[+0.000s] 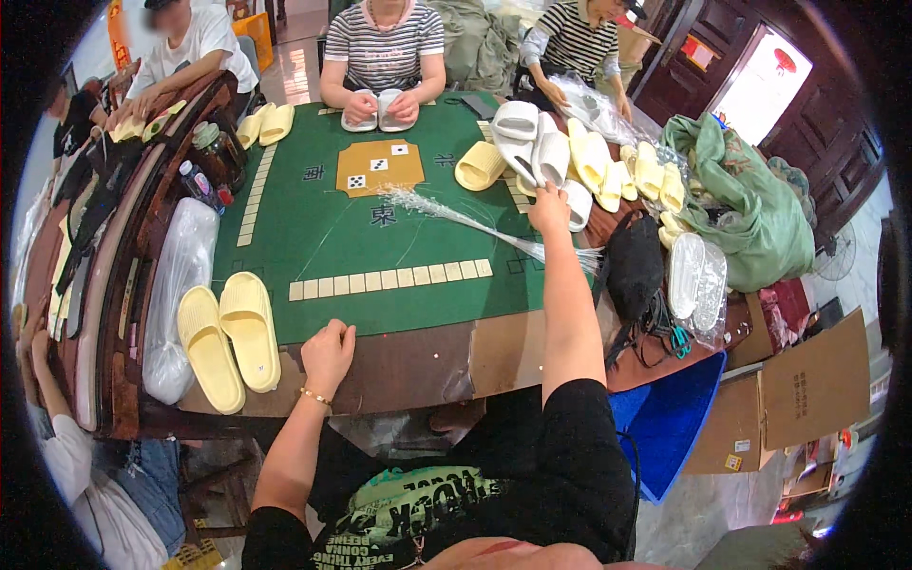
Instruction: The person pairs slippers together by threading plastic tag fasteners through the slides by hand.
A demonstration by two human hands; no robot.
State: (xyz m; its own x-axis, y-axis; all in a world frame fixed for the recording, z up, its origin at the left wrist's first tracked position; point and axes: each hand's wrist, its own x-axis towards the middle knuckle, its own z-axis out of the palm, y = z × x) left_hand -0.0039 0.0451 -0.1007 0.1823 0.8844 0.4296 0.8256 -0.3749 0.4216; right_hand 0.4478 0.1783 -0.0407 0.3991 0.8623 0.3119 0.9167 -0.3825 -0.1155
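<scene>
Resting at the near side of a heap of white and yellow slippers, the right hand has bent fingers; I cannot tell if it grips one. The left hand is curled in a loose fist by the near edge of the table. Two big yellow slippers lie just left of it; the heap is well off to its right.
</scene>
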